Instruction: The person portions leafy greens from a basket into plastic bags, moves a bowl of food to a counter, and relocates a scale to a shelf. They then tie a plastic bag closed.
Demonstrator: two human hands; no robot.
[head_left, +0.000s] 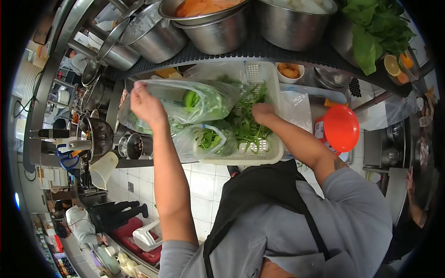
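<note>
My left hand (146,103) is raised and closed on the edge of a clear plastic bag (167,98), pulling it up and to the left. Green vegetables (191,99) show through the bag. A second clear bag of leafy greens (209,139) lies just below it. Both bags rest over a cream plastic basket (274,88) that holds loose leafy greens (248,118). Down among those loose stems, on the basket's right side, my right hand (263,113) is closed around some of them; its fingertips are hidden.
Steel pots (215,34) line the black shelf (278,54) above the basket, with leafy greens (371,28) at its right end. A red round lid or bowl (341,128) stands to the right. Blue scissors (68,157) hang at left. Another person (85,222) is at lower left.
</note>
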